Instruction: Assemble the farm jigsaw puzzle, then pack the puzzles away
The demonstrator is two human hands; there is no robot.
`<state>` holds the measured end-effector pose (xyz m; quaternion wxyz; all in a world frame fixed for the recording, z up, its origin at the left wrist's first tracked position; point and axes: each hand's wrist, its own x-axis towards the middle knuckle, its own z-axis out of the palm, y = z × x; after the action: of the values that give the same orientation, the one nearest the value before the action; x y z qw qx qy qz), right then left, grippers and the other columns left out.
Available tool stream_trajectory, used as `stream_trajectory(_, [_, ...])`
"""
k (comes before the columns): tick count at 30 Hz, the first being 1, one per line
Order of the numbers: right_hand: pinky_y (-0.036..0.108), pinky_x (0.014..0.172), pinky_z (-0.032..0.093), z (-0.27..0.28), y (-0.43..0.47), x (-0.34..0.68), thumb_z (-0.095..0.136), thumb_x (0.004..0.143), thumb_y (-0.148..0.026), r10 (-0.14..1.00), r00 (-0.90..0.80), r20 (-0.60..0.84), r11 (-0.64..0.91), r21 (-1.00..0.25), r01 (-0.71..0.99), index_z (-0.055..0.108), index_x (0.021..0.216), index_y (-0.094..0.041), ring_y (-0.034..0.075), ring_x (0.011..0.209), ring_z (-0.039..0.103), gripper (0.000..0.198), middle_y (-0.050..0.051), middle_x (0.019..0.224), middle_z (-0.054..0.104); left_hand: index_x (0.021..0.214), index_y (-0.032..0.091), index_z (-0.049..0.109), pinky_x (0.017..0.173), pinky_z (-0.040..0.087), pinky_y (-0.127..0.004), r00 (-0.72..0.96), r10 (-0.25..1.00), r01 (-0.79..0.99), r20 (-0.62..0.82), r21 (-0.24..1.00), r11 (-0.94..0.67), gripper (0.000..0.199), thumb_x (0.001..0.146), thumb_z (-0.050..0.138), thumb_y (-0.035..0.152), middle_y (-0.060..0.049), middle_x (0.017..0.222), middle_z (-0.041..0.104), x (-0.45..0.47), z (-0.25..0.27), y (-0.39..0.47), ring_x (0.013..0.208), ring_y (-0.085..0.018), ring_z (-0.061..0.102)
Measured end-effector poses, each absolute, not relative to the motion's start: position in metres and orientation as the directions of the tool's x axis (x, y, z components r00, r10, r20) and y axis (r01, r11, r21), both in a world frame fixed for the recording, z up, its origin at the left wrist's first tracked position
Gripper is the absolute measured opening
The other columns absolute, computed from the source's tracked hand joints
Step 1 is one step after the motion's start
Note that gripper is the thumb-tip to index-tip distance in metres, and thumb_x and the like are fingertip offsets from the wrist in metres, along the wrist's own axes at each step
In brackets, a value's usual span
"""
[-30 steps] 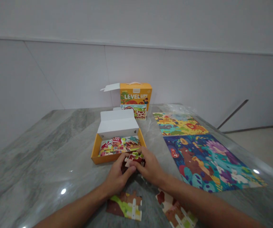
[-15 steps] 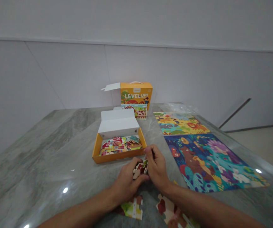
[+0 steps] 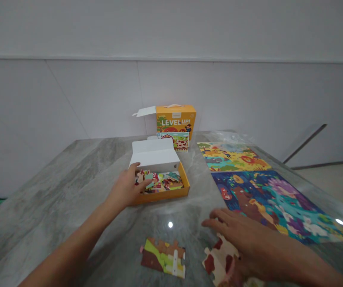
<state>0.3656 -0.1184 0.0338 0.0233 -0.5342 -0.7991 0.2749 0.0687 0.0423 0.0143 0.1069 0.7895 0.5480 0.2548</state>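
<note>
My left hand (image 3: pixel 126 185) reaches over the left side of the orange box (image 3: pixel 165 195). Its thumb and fingers are spread above the loose jigsaw pieces (image 3: pixel 167 180) inside, some of them cow-patterned near the fingertips. Over the table at the front right, my right hand (image 3: pixel 240 233) is open with its fingers stretched out. Beneath it lie joined cow-patterned jigsaw pieces (image 3: pixel 219 259), partly covered by the hand and wrist. Between the arms rests a small joined section of puzzle (image 3: pixel 163 257) showing a white fence, green grass and brown ground.
A finished dark-blue animal puzzle (image 3: pixel 267 203) lies flat on the right, with a yellow lion puzzle (image 3: pixel 234 156) behind it. At the back stand an orange carton (image 3: pixel 175 115) and a farm picture card (image 3: pixel 181 142). Clear plastic wrap (image 3: pixel 231 136) lies at the far right edge.
My hands have parted. The left moved from the stack of pieces they held together to the box; the right moved down and right over the cow pieces. The fence section is now uncovered.
</note>
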Motion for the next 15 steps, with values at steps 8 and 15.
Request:
stream_trajectory(8, [0.038,0.075,0.039,-0.013,-0.126,0.358,0.08,0.055,-0.032,0.868,-0.407,-0.286,0.303,-0.345,0.889,0.058,0.091,-0.018,0.027,0.092,0.049,0.044,0.007,0.1,0.054,0.104,0.02,0.061,0.086,0.048,-0.039,0.656,0.709,0.751,-0.259,0.317,-0.579,0.051,0.063,0.078,0.046,-0.008,0.109,0.059,0.094,0.031,-0.043,0.102,-0.028,0.056])
stream_trajectory(15, [0.035,0.076,0.039,-0.01,-0.086,0.345,0.083,0.053,-0.046,0.912,-0.3,-0.281,0.206,-0.32,0.925,0.058,0.09,-0.016,0.027,0.094,0.049,0.054,0.009,0.098,0.055,0.112,0.015,0.059,0.089,0.047,-0.044,0.564,0.725,0.825,-0.394,0.234,-0.515,0.057,0.064,0.079,0.037,-0.015,0.12,0.051,0.114,-0.005,-0.062,0.104,-0.032,0.056])
